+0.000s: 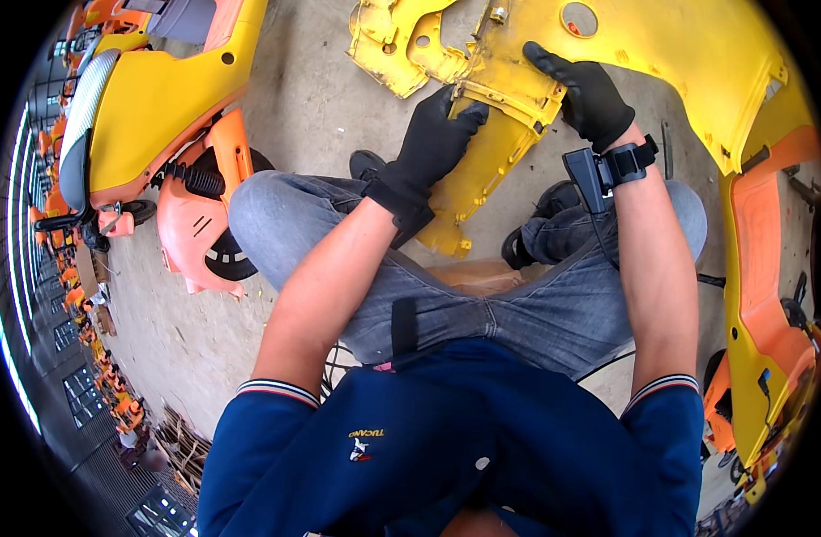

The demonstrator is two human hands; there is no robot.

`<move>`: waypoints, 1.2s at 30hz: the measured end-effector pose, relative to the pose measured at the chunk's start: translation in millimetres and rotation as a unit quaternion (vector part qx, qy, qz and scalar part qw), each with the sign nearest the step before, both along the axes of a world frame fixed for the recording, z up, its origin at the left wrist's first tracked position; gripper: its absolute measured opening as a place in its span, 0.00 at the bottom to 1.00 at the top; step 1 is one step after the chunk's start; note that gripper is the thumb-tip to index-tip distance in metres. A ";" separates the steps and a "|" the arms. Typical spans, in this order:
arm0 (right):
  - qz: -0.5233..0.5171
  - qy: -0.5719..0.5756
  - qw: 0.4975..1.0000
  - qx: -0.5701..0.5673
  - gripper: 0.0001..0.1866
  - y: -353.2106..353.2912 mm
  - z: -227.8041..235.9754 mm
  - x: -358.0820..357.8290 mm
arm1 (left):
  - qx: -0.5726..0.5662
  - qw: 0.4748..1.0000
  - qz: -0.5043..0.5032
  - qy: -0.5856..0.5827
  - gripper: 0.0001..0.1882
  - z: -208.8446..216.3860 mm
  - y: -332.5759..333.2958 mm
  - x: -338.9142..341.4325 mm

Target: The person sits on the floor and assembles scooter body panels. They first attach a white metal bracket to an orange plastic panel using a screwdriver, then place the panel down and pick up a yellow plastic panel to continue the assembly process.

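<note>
A large yellow plastic scooter body panel (504, 148) with dirt marks and small tabs along its edges is tilted over my lap. My left hand (433, 139), in a black glove, grips its left edge, with the thumb on top near the ridge. In a black glove too, my right hand (592, 97) clasps the panel's right edge; its thumb lies on the upper face and the other fingers are hidden. The panel's upper part, with a round hole, spreads away to the far right. At its far left is a cut-out yellow section (401, 45).
A yellow and orange scooter (160, 116) stands at my left with its wheel and pink-orange fender (191, 215). On the right is another yellow and orange scooter body (760, 295). Many more scooters line the far left. My knees and shoes are under the panel on a concrete floor (303, 98).
</note>
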State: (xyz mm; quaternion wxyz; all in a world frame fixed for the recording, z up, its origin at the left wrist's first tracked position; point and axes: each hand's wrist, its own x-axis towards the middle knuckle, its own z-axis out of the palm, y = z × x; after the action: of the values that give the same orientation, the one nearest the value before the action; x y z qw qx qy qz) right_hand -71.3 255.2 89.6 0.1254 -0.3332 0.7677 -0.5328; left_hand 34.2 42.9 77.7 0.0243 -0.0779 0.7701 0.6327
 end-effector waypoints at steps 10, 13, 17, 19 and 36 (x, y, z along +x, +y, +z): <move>0.044 0.233 0.971 -0.023 0.26 9.1 -32.5 -21.0 | -0.021 0.999 0.033 -0.017 0.15 -4.6 4.2 2.3; 0.034 0.277 0.960 0.036 0.21 9.3 -28.5 -20.2 | -0.009 0.999 0.042 -0.016 0.15 -5.1 4.3 2.7; 0.031 0.201 0.979 0.003 0.20 7.5 -28.5 -17.6 | 0.002 0.999 0.038 -0.025 0.15 -5.0 1.6 2.0; 0.029 0.241 0.970 0.025 0.20 7.4 -30.0 -19.0 | 0.026 0.998 0.045 -0.038 0.14 -7.6 -0.9 2.6; 0.044 0.141 0.988 -0.054 0.38 3.0 -43.5 -19.0 | -0.181 0.965 0.112 0.151 0.09 -20.8 5.9 2.6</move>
State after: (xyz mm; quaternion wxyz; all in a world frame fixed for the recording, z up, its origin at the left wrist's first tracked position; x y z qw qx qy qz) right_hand -90.3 258.2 46.0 0.0208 -0.4448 0.7323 -0.5152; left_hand 36.7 48.8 56.9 -0.1777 -0.0700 0.8531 0.4855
